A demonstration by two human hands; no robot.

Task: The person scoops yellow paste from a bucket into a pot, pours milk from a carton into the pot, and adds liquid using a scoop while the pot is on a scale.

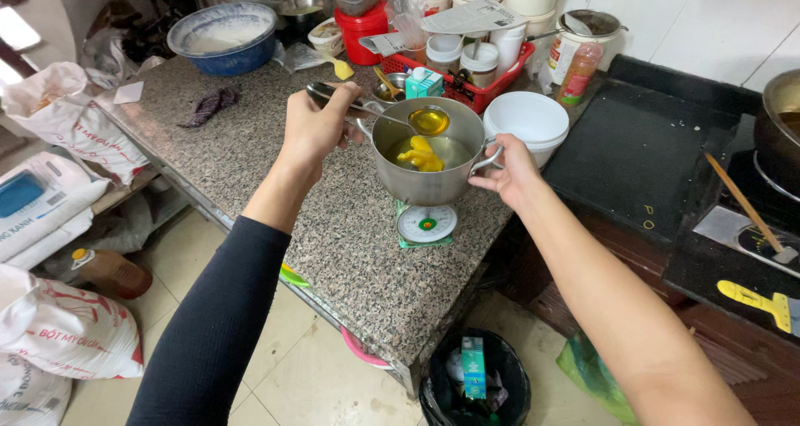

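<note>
A steel pot [429, 176] stands on a small green kitchen scale [426, 224] on the granite counter [333, 226]. Inside the pot lie yellow pieces [422, 154] in yellowish liquid. My left hand [317, 126] grips the handle of a metal ladle [428, 121], whose bowl, full of amber liquid, hovers over the pot's far rim. My right hand [508, 172] holds the pot's right side handle.
A white bowl [527, 119] sits just right of the pot. Behind are a red basket of jars [467, 67], a blue basin [222, 36] and a red tub [362, 32]. A black stove top [642, 142] lies to the right. Flour sacks [58, 326] and a bin [475, 380] stand on the floor.
</note>
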